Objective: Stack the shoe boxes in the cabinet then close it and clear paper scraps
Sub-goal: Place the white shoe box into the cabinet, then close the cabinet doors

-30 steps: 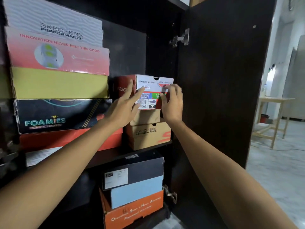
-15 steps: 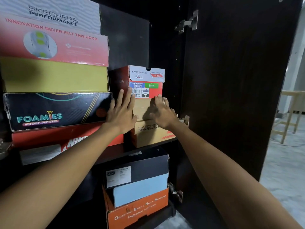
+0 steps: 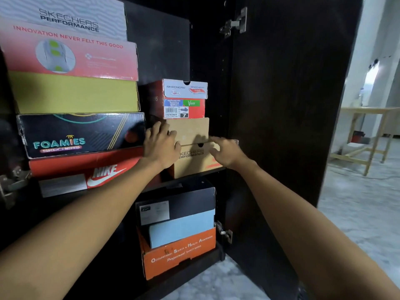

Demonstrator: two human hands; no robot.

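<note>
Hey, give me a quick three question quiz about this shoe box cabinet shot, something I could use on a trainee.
1. True or false: the cabinet door stands open.
2. Which box sits directly on the plain brown box? A) the red and white Skechers box B) the Nike box C) the orange safety shoes box
3. The left hand and right hand touch boxes on which shelf, upper or lower?

Key: 1 true; 2 A; 3 upper.
</note>
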